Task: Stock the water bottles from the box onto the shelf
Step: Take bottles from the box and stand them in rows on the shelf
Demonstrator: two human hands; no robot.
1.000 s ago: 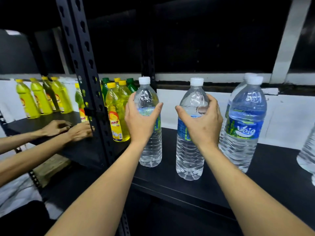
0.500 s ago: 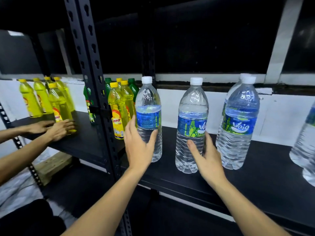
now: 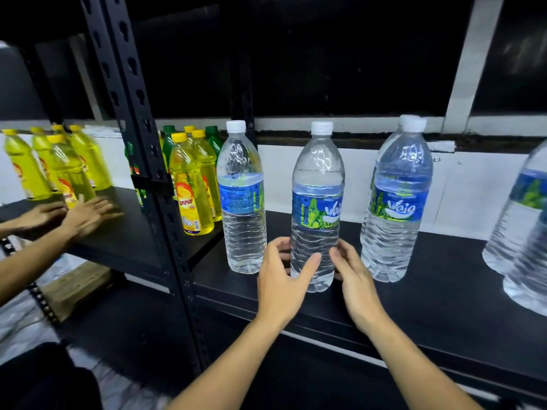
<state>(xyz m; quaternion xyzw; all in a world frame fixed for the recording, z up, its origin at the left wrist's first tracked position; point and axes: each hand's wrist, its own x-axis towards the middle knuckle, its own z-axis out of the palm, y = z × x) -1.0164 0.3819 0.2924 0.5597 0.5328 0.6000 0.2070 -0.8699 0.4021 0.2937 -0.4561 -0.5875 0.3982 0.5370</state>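
Leaving the leftmost water bottle [image 3: 243, 202], the left hand [image 3: 281, 285] had joined the right hand [image 3: 358, 285] around the middle water bottle [image 3: 318, 208], both clasping its lower part, apparently straightening it on the shelf [image 3: 444, 291]

Row on the shelf [image 3: 444, 294], left to right: left bottle [image 3: 242, 202], middle bottle [image 3: 318, 187] nearer the front edge, right bottle [image 3: 396, 202] with another directly behind it. More bottles [image 3: 521, 226] stood at far right. Left hand [image 3: 281, 288] and right hand [image 3: 358, 285] flanked the middle bottle's lower half. Small bottles [image 3: 192, 190] stood left of the left bottle, beside the post [image 3: 139, 143]. Another person's hands [image 3: 85, 211] were left of the post.
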